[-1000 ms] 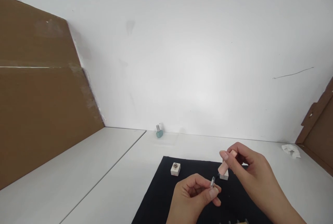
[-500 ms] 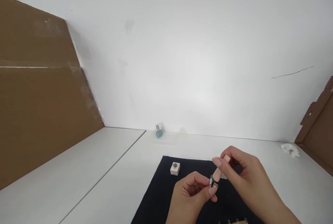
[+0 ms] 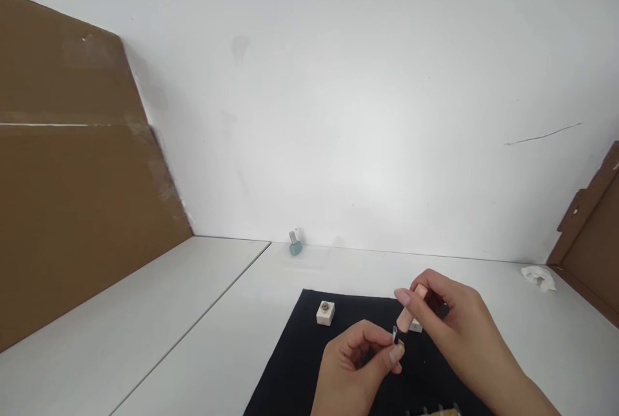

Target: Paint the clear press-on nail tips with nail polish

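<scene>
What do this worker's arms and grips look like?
The left grip and right grip are ordinary human hands, without gloves. I see no rings, bracelets, cables or markings. The right forearm has no sleeve as far as it shows; the picture's lower edge cuts off the left arm, so any sleeve there can't be judged.

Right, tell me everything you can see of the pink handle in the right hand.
The pink handle is pale, slim and smooth-looking, perhaps plastic. The right hand pinches it between thumb and fingers, the thumb hiding part of its middle. It is held tilted above the black mat, its lower end pointing down and left. A dark tip shows there, close to the small clear piece in the left hand; whether they touch is unclear.
</scene>
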A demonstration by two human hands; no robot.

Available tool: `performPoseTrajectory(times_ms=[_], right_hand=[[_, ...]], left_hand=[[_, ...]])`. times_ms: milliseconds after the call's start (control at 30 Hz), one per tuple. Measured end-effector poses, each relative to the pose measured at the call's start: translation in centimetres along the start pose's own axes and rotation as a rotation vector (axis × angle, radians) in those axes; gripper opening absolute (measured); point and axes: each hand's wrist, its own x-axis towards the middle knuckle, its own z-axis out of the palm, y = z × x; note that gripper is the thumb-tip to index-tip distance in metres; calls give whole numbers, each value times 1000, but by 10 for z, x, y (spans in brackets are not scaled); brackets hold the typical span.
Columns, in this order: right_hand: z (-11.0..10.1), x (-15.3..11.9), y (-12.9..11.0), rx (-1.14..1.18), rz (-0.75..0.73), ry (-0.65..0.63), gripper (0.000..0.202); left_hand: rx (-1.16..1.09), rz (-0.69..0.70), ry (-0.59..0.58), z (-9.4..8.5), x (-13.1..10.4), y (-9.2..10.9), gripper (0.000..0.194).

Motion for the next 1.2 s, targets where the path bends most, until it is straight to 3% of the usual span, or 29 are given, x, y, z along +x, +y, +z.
performPoseTrajectory(times_ms=[133, 333, 533, 767, 967, 1200], right_hand=[[-6, 1, 0, -39, 18, 74, 42], [-5, -1, 0, -40, 15, -103, 39], [-9, 1, 0, -70, -13, 42, 42], [-7, -1, 0, -70, 11, -117, 40], [-9, 0, -1, -105, 10, 59, 44], [-5, -2, -1, -82, 52, -122, 42]], left_hand=[[75, 85, -2, 0, -1, -3, 15], [233, 221, -29, -3, -2, -6, 13], [257, 281, -35, -2, -3, -4, 16], [285, 315, -47, -4, -3, -6, 19], [295, 381, -62, -3, -4, -5, 20], [333, 396, -68, -3, -5, -6, 22]])
